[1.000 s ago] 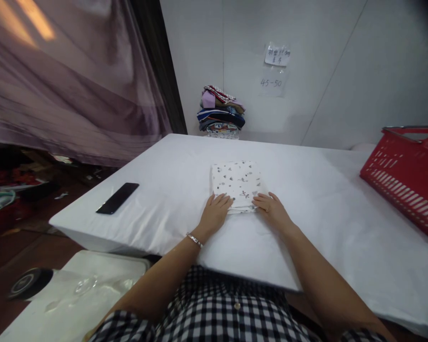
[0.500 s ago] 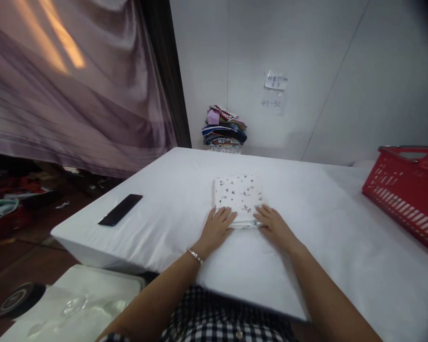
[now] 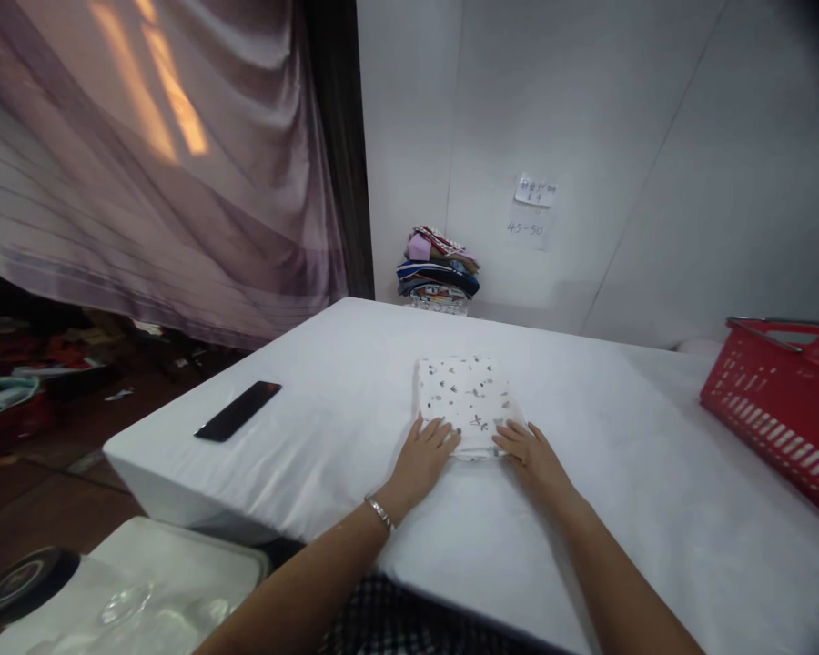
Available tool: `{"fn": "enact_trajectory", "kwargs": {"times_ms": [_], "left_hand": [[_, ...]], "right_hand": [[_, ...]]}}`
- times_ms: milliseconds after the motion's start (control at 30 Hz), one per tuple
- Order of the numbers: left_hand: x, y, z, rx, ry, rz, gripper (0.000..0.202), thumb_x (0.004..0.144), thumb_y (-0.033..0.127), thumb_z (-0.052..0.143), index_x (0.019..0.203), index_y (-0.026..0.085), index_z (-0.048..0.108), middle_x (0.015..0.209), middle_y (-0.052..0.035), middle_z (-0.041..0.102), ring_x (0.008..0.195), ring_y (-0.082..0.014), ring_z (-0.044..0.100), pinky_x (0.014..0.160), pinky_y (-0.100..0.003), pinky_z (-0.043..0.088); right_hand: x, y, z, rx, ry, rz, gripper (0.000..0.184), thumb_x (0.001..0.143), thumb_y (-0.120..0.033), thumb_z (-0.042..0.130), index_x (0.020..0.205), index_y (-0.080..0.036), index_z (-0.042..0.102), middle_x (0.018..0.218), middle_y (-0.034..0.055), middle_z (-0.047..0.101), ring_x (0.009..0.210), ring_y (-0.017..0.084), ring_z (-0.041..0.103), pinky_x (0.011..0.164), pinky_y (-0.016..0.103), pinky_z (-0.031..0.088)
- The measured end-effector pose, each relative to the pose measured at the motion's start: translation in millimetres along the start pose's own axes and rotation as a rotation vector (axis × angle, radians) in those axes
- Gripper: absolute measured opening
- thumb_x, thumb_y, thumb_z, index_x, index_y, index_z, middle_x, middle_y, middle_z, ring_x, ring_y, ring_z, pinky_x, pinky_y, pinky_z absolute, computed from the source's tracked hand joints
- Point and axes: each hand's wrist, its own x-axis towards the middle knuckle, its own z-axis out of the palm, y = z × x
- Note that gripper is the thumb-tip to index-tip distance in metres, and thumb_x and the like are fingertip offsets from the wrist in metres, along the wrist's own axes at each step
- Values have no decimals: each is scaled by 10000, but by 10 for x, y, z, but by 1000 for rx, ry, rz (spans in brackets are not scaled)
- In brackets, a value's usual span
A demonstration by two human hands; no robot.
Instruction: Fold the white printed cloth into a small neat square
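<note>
A folded white cloth with small dark prints (image 3: 468,391) lies flat on the white-covered table (image 3: 341,382); what kind of garment it is I cannot tell. My left hand (image 3: 423,455) rests on its near left corner, fingers stretched out and a little apart. On the near right corner lies my right hand (image 3: 529,455), its fingers also extended over the fabric. Both palms face down, and neither hand grips the cloth. A silver bracelet (image 3: 380,512) circles my left wrist.
A black phone-like slab (image 3: 238,411) lies at the table's left. Beyond the far edge stands a stack of folded clothes (image 3: 438,268) against the wall. A red plastic basket (image 3: 778,400) is on the right. Lower left is a white stool-like surface (image 3: 170,564) with clear plastic.
The view has tilted up slightly, so everything sits lower in the picture. Both hands stay on the near corners of the folded cloth, with little change in their pose.
</note>
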Motion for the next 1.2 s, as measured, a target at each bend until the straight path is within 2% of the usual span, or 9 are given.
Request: {"fn": "enact_trajectory", "kwargs": {"times_ms": [167, 267, 367, 467, 600, 733, 900, 1000, 1200], "left_hand": [[-15, -12, 34, -13, 2, -2, 356, 916, 221, 392, 1253, 289, 486, 1313, -30, 520, 1253, -211, 414, 1076, -475, 253], [-21, -20, 74, -30, 13, -5, 362, 914, 216, 393, 1257, 293, 481, 1308, -32, 523, 1259, -209, 407, 1077, -475, 254], [-15, -20, 93, -40, 25, -8, 355, 918, 235, 386, 1254, 297, 483, 1296, -35, 531, 1253, -209, 412, 1079, -483, 250], [-6, -17, 99, -50, 33, -16, 347, 924, 248, 370, 1245, 296, 493, 1287, -36, 539, 1245, -215, 422, 1074, -490, 254], [-34, -4, 105, -86, 21, -45, 343, 927, 263, 364, 1243, 284, 496, 1309, -27, 523, 1254, -221, 413, 1072, -475, 262], [-56, 23, 25, -164, 28, -66, 372, 913, 332, 406, 1274, 261, 464, 1329, -38, 503, 1281, -210, 375, 1094, -461, 226], [255, 13, -204, -290, 8, -171, 405, 908, 495, 328, 1131, 260, 572, 1223, -41, 589, 1205, -218, 460, 1057, -489, 273], [521, -56, -207, -252, 20, -250, 446, 896, 503, 344, 1191, 230, 539, 1375, -75, 457, 1326, -261, 303, 1071, -527, 223], [595, -230, 109, -312, -297, -469, 639, 865, 548, 314, 1376, 166, 343, 1506, -116, 190, 1392, -286, 98, 1061, -572, 188]], "right_hand": [[-10, -165, -112, -46, -46, 25, 411, 828, -206, 468, 1228, -247, 553, 1337, 61, 484, 1293, 250, 358, 1073, 563, 151], [89, -344, -202, -41, 17, 4, 425, 866, -373, 471, 1258, -221, 529, 1347, 101, 468, 1302, 271, 338, 1074, 557, 153], [307, -425, -213, -13, 96, -16, 458, 911, -433, 390, 1290, -199, 494, 1369, 120, 441, 1318, 256, 312, 1072, 518, 203], [542, -336, -107, -45, 93, 63, 515, 909, -456, 384, 1323, -156, 442, 1414, 154, 365, 1342, 272, 253, 1055, 506, 243], [670, -146, 109, -140, -35, 261, 517, 884, -476, 413, 1260, -129, 481, 1391, 185, 382, 1321, 311, 275, 1009, 520, 301], [627, -81, 215, -181, -36, 247, 456, 903, -462, 381, 1245, -179, 484, 1394, 169, 375, 1324, 295, 266, 1001, 532, 299], [604, -86, 241, -191, -28, 253, 479, 898, -463, 396, 1280, -180, 454, 1407, 169, 357, 1324, 301, 266, 999, 514, 314], [613, -70, 247, -191, -14, 256, 449, 899, -446, 405, 1282, -216, 454, 1407, 148, 363, 1324, 296, 268, 997, 519, 311], [670, -28, 122, -101, -206, 289, 500, 891, -523, 347, 1255, -208, 480, 1418, 116, 348, 1333, 262, 239, 1008, 457, 311]]}}
